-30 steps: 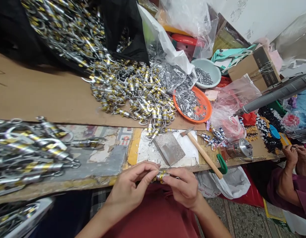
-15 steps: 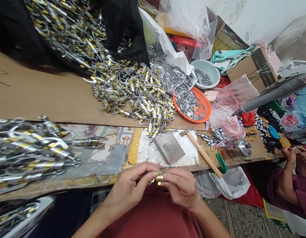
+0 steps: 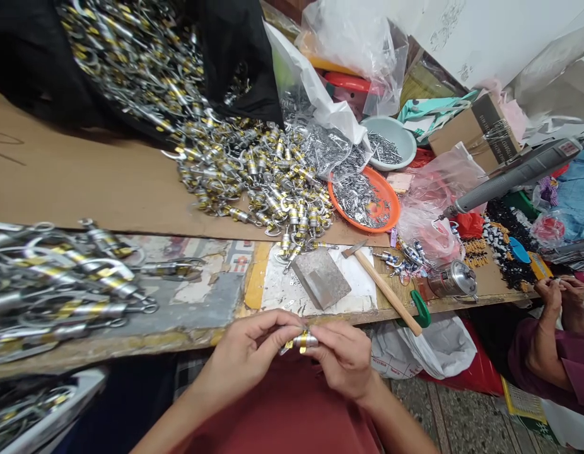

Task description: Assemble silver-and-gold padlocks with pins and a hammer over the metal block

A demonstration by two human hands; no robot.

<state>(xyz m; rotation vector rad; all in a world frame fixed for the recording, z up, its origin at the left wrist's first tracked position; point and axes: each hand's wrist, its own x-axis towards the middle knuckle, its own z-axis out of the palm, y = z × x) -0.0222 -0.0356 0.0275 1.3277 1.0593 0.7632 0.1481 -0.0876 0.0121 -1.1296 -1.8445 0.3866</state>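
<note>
My left hand (image 3: 247,359) and my right hand (image 3: 344,359) meet just below the table's front edge, over my red lap. Both pinch one small silver-and-gold metal clasp (image 3: 302,341) between their fingertips. A big heap of the same clasps (image 3: 258,170) spills from a black bag (image 3: 235,57) onto brown cardboard further back. Another pile of clasps (image 3: 60,284) lies at the left. Directly ahead of my hands rests a grey metal block (image 3: 321,277), with a wooden-handled hammer (image 3: 384,287) to its right.
An orange dish (image 3: 390,200) and a pale bowl (image 3: 408,142) hold small metal parts. A grey rotary tool (image 3: 514,176), a small metal can (image 3: 453,280), plastic bags and a cardboard box (image 3: 481,126) crowd the right. Another person's hands (image 3: 561,293) work at the far right.
The clasp has turned between my fingertips and both hands have shifted slightly; the view has drifted a little. Nothing else has moved.
</note>
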